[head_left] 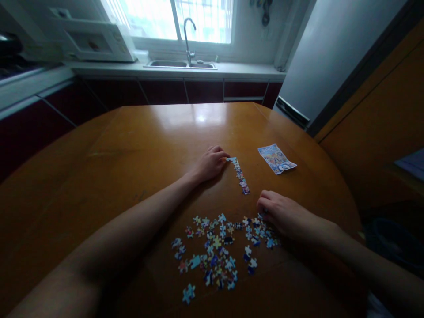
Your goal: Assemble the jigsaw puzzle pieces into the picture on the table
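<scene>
Jigsaw pieces and two hands, set apart, on a table.
Loose pieces [217, 241] lie scattered on the near part of the table [149, 141]. The right hand [281, 211] rests at their right edge, fingers curled; whether it grips a piece cannot be told. Beyond, a joined strip [239, 172] forms a narrow L; the left hand [212, 162] has its fingertips at the far end, grip unclear. The picture sheet [276, 159] lies right of the strip. Farthest stands the faucet [186, 39].
</scene>
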A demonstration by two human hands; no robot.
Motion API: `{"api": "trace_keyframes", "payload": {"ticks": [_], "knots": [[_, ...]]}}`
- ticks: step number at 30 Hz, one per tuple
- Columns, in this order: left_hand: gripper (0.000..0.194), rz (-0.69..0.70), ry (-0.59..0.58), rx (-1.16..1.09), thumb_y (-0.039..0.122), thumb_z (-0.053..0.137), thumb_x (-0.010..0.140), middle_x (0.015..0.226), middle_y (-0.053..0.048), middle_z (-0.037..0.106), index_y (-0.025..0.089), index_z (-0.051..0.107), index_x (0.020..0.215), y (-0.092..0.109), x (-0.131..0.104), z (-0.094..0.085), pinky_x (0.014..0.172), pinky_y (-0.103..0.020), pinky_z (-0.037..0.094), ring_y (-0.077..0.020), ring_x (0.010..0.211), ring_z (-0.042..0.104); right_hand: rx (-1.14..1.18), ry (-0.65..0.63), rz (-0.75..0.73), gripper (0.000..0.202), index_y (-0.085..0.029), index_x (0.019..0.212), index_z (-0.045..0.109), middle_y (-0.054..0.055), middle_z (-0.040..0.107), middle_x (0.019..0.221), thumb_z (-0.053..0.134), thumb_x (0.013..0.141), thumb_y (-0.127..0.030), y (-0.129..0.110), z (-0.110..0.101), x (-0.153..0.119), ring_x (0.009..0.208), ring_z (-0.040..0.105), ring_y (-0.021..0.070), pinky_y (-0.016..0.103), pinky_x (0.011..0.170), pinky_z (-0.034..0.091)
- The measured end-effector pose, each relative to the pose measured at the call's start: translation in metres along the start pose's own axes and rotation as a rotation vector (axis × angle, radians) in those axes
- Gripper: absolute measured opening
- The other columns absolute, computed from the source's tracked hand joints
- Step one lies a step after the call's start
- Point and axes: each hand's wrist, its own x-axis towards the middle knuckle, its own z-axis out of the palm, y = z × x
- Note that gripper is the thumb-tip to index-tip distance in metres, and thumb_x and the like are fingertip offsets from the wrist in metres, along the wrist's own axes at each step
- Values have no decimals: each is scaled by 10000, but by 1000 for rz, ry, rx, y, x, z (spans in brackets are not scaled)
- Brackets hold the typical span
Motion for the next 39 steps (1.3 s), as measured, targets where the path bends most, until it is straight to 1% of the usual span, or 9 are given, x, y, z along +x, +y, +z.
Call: {"api": "trace_keyframes", "payload": {"ticks": [8,11,14,18,22,25,28,36,39], "knots": [[223,-14,18,-33,177,563,958,1069,-91,689,203,767,1045,-3,1,4,979,-408,537,-216,1024,606,186,-59,-3,162,-210,810,545,46,644,848,541,910,-82,0,-13,-4,744,555,170,315,684,444],[221,-6,30,-35,157,578,940,1055,-91,690,203,767,1044,-2,1,4,969,-411,539,-217,1014,608,347,46,-55,120,-207,900,626,44,679,891,549,922,-117,15,-24,7,789,603,171,317,719,478],[224,27,47,-39,140,589,921,1044,-85,697,202,761,1051,-1,1,2,963,-409,538,-212,1005,614,496,254,-106,102,-205,910,672,61,698,893,578,942,-227,36,-31,36,830,639,193,347,740,502],[175,80,69,-35,184,623,932,1021,-77,717,202,755,1045,2,0,0,951,-404,533,-206,984,623,720,456,-35,145,-195,905,696,28,682,740,695,868,-336,58,-27,94,645,602,166,334,611,479],[157,162,105,-29,307,676,953,1009,-67,737,205,751,1045,3,-2,-1,934,-391,527,-205,979,625,857,569,-11,241,-200,872,687,33,713,772,800,759,-379,65,-11,144,666,623,168,346,648,521],[208,188,120,-27,371,692,955,1014,-63,742,213,749,1078,3,-3,-1,912,-378,531,-207,991,624,874,605,-54,237,-206,862,700,47,741,833,822,750,-376,63,-1,165,760,666,191,379,749,555],[210,193,124,-40,380,700,953,991,-55,742,226,754,1086,3,-4,-1,893,-368,532,-201,975,627,863,618,-79,207,-209,851,712,43,746,836,818,771,-368,60,4,169,792,677,199,390,783,559],[159,184,132,-20,366,709,936,928,-42,741,217,756,965,8,-4,-5,833,-341,522,-184,908,629,833,597,-111,115,-202,831,720,36,748,809,781,810,-298,48,3,165,753,674,189,363,725,545],[131,149,131,18,346,725,911,901,-33,742,220,758,922,9,-5,-7,816,-339,513,-182,877,627,787,661,-92,82,-198,849,725,43,749,824,719,856,-280,49,4,166,758,676,192,359,716,536]]}}
